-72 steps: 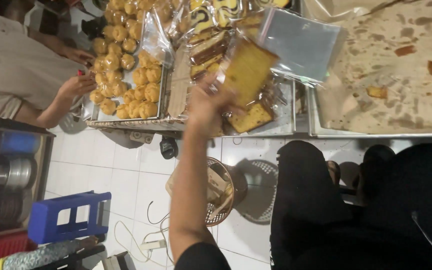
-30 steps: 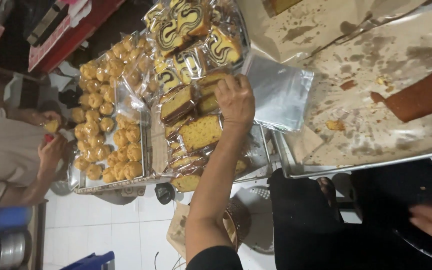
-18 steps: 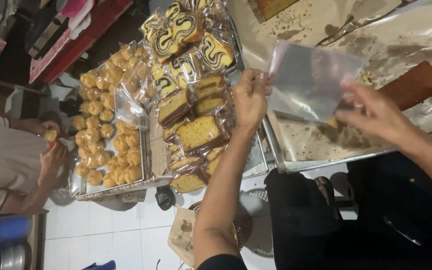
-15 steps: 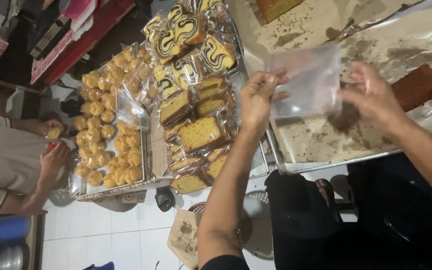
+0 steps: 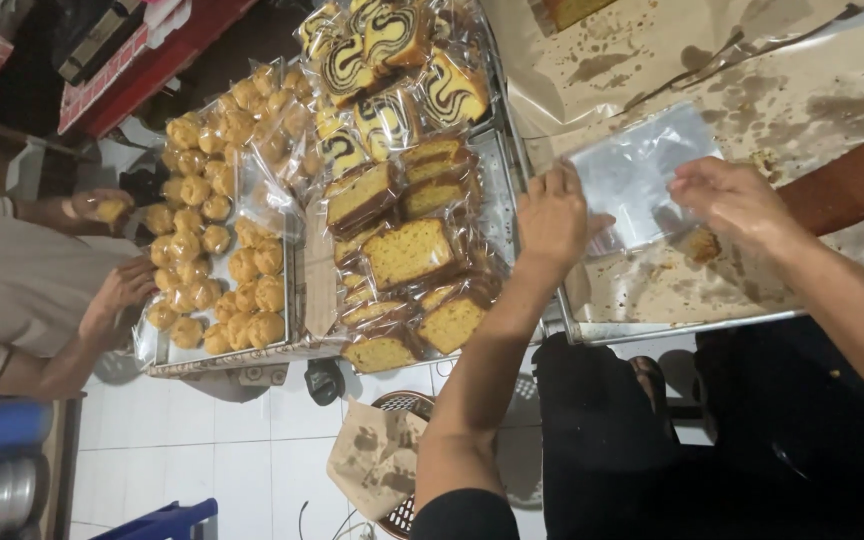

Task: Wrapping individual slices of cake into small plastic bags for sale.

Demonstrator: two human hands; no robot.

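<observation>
I hold one clear plastic bag [image 5: 642, 175] between my two hands, over the big metal tray [image 5: 672, 325] that is lined with stained brown paper [image 5: 752, 70]. My left hand [image 5: 552, 215] grips the bag's left edge, with the fingers closed down on the plastic and the thumb side under it, so the hand is pinching the bag and not spread. My right hand [image 5: 732, 200] is curled over the right edge of the same bag, the fingers bent and pressed on it; I cannot see if the thumb is below. A small piece of yellow cake [image 5: 700, 243] lies just under my right hand, touching the paper. To the right of that hand lies one long brown cake slab [image 5: 852, 185], flat on the paper. On the left of my tray there is a second tray [image 5: 500, 190] full of wrapped cake slices [image 5: 412, 250]: plain yellow ones near me, I count about eight, and marbled yellow and dark ones [image 5: 392, 50] farther away, about five, but the wrappers overlap and I cannot count exactly. Further left, a third tray holds many small round golden pastries [image 5: 207, 245], too many to count. Another person's hand [image 5: 117, 295] touches that tray's near edge, and their other hand [image 5: 97, 205] holds one pastry.
</observation>
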